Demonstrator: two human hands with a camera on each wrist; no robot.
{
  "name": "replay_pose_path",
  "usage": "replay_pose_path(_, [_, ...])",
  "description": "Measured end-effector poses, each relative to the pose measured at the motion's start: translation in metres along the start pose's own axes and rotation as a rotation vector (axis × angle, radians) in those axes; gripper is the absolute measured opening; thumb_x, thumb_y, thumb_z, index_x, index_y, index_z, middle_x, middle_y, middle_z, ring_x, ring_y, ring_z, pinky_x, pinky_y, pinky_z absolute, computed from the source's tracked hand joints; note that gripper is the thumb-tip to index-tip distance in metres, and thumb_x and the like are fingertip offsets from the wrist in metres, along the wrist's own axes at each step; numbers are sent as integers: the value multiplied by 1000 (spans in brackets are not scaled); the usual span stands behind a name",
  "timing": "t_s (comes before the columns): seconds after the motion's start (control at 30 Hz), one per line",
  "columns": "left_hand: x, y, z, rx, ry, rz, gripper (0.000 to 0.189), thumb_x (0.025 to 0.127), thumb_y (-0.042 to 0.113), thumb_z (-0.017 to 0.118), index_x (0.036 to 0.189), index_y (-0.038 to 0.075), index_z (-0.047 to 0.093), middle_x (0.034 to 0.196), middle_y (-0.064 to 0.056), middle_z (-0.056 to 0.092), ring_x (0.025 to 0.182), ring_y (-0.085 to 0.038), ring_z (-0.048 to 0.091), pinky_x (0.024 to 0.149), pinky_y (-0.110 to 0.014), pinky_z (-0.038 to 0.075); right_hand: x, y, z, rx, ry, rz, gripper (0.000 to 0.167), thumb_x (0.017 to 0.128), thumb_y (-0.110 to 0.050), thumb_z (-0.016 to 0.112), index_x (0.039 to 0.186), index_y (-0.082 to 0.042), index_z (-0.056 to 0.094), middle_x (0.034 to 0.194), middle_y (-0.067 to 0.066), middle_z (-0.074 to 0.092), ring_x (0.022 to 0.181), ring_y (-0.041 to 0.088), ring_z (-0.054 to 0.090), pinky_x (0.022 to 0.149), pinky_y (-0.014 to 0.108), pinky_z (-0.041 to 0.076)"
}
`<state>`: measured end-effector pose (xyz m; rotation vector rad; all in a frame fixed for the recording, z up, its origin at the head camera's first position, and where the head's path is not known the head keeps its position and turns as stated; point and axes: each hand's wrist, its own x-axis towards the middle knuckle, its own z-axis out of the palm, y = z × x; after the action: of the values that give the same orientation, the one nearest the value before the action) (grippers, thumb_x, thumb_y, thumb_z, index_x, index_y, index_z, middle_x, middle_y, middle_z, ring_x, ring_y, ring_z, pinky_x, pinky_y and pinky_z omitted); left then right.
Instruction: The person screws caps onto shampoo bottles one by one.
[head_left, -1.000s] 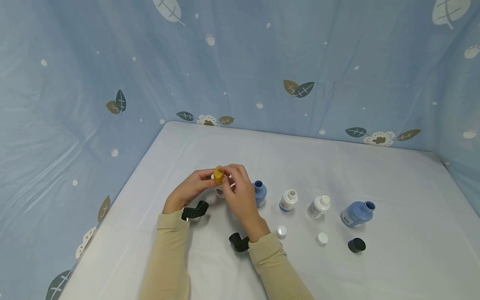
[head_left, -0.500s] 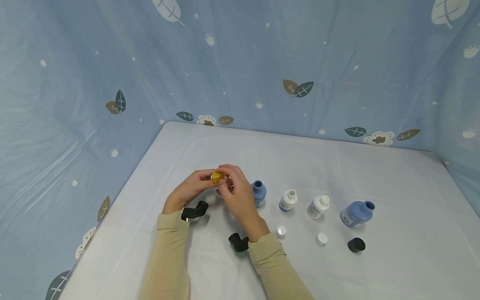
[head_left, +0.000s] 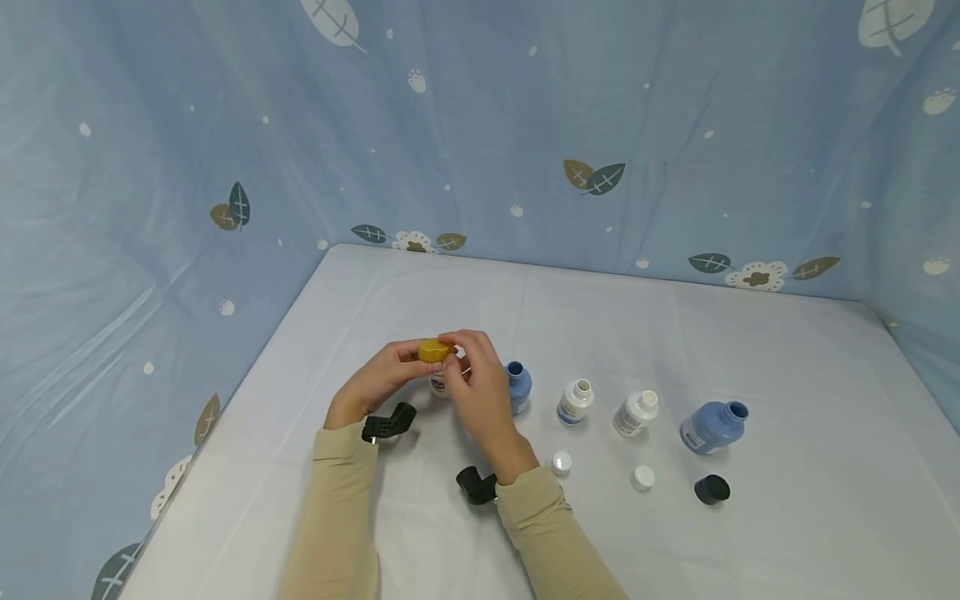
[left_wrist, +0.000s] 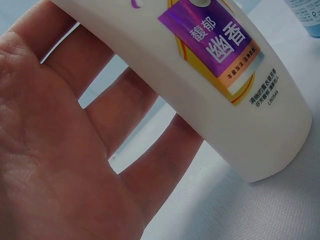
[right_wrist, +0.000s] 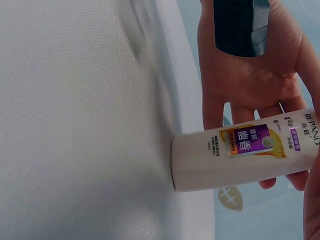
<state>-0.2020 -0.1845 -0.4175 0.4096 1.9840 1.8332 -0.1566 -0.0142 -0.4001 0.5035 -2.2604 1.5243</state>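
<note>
Left hand (head_left: 378, 375) grips the white bottle (right_wrist: 242, 156), right (head_left: 477, 385) pinches the yellow cap (head_left: 434, 351); smooth-looking, probably slippery, best held mid-body!

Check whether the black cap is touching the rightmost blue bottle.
Apart. The head view shows white tabletop between the black cap and the rightmost blue bottle.

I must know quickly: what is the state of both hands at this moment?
Left hand: closed, holding the purple-labelled white bottle.
Right hand: closed, fingertips holding the yellow cap at the bottle's top.
</note>
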Motion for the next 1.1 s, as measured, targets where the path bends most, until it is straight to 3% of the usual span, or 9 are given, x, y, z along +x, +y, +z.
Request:
replay_pose_path(0.27, [-2, 7, 2, 13, -4, -7, 32, 86, 2, 55, 117, -5, 53, 113, -12, 56, 104, -23, 48, 95, -43, 32, 1, -2, 0, -4, 25, -22, 27, 87, -1, 45, 107, -12, 59, 103, -1, 51, 68, 7, 48, 55, 20, 44])
replay_pose_path(0.47, [-1, 3, 0, -22, -21, 12, 35, 87, 3, 54, 121, -4, 51, 120, -12, 53, 112, -21, 45, 97, -43, 29, 1, -1, 2, -30, 7, 27, 29, 87, -4, 48, 113, -15, 56, 98, -2, 50, 71, 6, 48, 58, 19, 45])
replay_pose_path(0.73, [-2, -2, -3, -16, -64, 71, 36, 87, 14, 57, 119, 0, 54, 120, -11, 53, 116, -23, 43, 98, -44, 29, 1, 0, 2, -9, -34, 39, 37, 87, -6, 49, 121, -19, 52, 117, -8, 50, 73, 5, 48, 62, 20, 46])
replay_pose_path(0.83, [-2, -3, -3, -15, -59, 71, 39, 85, 18, 60, 120, 0, 53, 120, -11, 54, 115, -24, 43, 98, -45, 29, 1, -1, 1, 45, -64, 55, 42, 86, -3, 47, 124, -21, 50, 120, -8, 50, 68, 6, 50, 59, 21, 47])
replay_pose_path(1.0, [-1, -2, -2, 0, -46, 61, 37, 84, 20, 62, 117, 4, 57, 119, -9, 55, 112, -24, 44, 96, -46, 28, 0, -1, 1, 191, -130, 132, 43, 89, -5, 42, 126, -24, 49, 111, -7, 54, 58, 10, 54, 52, 25, 48])
replay_pose_path(1.1, [-1, -1, -1, -11, -42, 48, 32, 84, 21, 62, 112, 6, 60, 115, -9, 57, 110, -25, 45, 95, -45, 29, 0, 0, 1, 202, -142, 129, 41, 89, -5, 43, 126, -23, 49, 110, -7, 53, 59, 10, 53, 52, 25, 47])
